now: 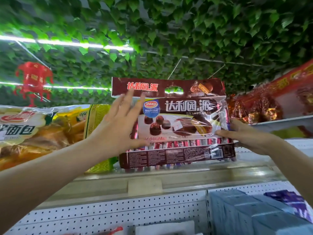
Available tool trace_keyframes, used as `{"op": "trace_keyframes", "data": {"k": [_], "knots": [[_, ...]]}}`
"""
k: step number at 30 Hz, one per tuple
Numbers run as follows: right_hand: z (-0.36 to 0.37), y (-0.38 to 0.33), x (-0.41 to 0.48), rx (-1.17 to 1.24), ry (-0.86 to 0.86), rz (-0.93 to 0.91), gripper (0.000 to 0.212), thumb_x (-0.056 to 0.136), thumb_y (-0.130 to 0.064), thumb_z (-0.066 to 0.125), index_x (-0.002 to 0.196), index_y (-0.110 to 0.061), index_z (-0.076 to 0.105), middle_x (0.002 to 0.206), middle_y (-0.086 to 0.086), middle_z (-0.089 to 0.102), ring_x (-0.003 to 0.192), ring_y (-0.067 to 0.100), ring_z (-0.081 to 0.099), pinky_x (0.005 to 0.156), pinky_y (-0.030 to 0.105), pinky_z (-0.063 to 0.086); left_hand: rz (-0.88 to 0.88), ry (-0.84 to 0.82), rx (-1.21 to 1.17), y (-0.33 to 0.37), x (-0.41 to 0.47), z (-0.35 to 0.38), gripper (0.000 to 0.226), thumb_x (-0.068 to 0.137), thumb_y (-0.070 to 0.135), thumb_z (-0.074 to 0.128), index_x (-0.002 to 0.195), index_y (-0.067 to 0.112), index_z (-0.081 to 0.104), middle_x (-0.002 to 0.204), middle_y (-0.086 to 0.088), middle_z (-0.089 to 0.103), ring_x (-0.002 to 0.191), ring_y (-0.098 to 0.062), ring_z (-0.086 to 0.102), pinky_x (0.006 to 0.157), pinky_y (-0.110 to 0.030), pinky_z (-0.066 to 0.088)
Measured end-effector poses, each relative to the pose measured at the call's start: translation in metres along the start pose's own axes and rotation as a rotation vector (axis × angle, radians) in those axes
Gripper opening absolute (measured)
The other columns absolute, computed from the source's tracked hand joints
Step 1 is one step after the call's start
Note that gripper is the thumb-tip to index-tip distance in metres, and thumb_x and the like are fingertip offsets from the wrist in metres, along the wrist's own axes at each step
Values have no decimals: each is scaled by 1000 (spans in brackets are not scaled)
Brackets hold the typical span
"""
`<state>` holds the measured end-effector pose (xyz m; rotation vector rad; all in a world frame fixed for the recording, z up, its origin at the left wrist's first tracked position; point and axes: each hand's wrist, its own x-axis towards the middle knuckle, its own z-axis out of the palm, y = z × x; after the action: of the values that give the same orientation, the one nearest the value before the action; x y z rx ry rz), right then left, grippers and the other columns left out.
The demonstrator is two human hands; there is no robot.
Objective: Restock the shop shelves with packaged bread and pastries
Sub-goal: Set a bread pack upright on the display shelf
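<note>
Landmark: top shelf (186,175), seen from below.
Task item: chocolate pie bag (183,119), upright at the shelf's front edge, base just behind the rail, handle flap up.
Left hand (116,126): released, fingers straight, palm flat on the bag's front left face. No grasp.
Right hand (249,134): grasping the bag's lower right edge, thumb on the front, fingers wrapped behind.
Same shelf, left part: bread bag (33,131), lying just beside the pie bag; can't tell if they touch.
Past shelf's right end: red packs (264,107) on a higher ledge.
Under the shelf: blue boxes (245,209).
Step (judged): seating the bag and pushing it back.
Risk 1: the base sits near the rail and the bag looks top-heavy, so letting go early could tip it forward off the shelf.
Risk 2: a one-sided left push could twist the bag or shove the bread bag.
Risk 3: slick film could slip from the right hand's hold.
</note>
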<state>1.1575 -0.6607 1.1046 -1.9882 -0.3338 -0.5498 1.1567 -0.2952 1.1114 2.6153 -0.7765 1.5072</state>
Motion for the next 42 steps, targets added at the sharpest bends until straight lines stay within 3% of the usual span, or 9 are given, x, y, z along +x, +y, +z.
{"op": "trace_keyframes", "data": {"k": [3,6,9,14,20,24,32,38,42], "knots": [[4,1,-2,-3,43,-12,93,90,-27,66,158,-19,3,163,9,20,145,27,28,110,44,28,89,-224,187,7,1,9,123,64,88,46,138,45,-41,144,1,-54,139,-31,-41,110,-41,-21],[3,1,-3,-7,33,-36,98,81,-38,78,152,-40,10,162,3,21,142,24,30,110,44,29,95,-310,305,9,4,21,123,58,92,38,131,44,-48,138,-4,-60,129,-38,-51,112,-56,-23],[1,8,0,-232,-73,-10,145,57,-56,89,146,-53,-25,163,-14,-14,151,16,7,118,41,20,79,-320,263,8,4,25,124,64,86,50,131,47,-47,137,0,-61,128,-36,-53,107,-56,-23],[6,18,7,-406,-47,-125,143,61,-47,86,129,-64,-38,154,-22,-24,146,6,0,120,37,15,73,-365,247,8,8,31,126,70,77,60,140,43,-40,137,-1,-61,127,-36,-54,110,-58,-17],[18,32,25,-467,-22,-187,141,67,-42,84,133,-59,-39,153,-16,-29,144,6,2,118,34,18,21,-397,303,9,18,47,129,74,68,68,146,36,-34,142,-6,-56,133,-41,-46,117,-64,-6],[26,38,40,-495,-6,-189,142,64,-47,82,134,-55,-41,147,-24,-25,149,11,-1,120,37,16,-18,-406,337,10,26,63,128,75,63,71,150,30,-29,149,-12,-48,137,-46,-38,117,-64,0],[33,47,73,-583,-21,-88,144,68,-49,83,122,-54,-50,165,8,-8,152,26,10,121,41,20,-101,-481,378,7,48,89,130,77,57,74,151,25,-28,150,-16,-44,138,-50,-34,117,-64,12],[38,54,91,-639,-38,-74,144,73,-45,83,121,-52,-53,164,13,-9,152,30,10,121,46,19,-172,-509,393,10,58,107,127,82,46,76,151,22,-28,150,-20,-43,137,-52,-33,114,-63,22],[42,59,98,-685,-28,-69,137,78,-43,78,116,-49,-53,164,14,-5,152,29,10,118,39,19,-184,-506,415,10,61,116,128,82,48,76,151,21,-28,151,-20,-41,139,-52,-30,112,-63,23]]}}
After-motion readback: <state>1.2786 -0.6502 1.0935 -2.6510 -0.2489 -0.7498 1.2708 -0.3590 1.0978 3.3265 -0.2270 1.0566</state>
